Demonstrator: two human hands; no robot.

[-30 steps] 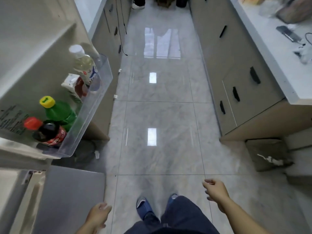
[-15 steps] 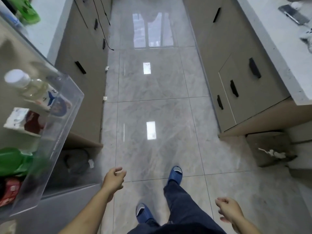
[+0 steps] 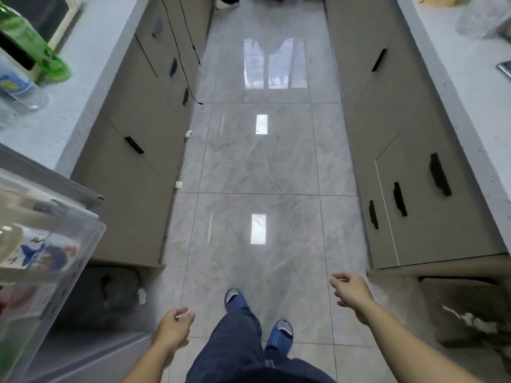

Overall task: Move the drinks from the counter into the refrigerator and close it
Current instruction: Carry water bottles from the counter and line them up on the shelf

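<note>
left hand (image 3: 172, 328) low near the blue slippers (image 3: 279, 337), fingers loosely curled, holding nothing | right hand (image 3: 349, 290) out to the side, loosely curled, empty | clear refrigerator door bin (image 3: 69, 261) with blurred drinks just left of the left hand | green bottle (image 3: 30, 42) and clear bottle (image 3: 16, 84) on the left counter (image 3: 69, 106), well ahead of both hands

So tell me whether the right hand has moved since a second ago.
Yes. The right hand, empty with loosely curled fingers, has swung forward and outward toward the right-side cabinet base, after dipping back half a second ago.
</note>
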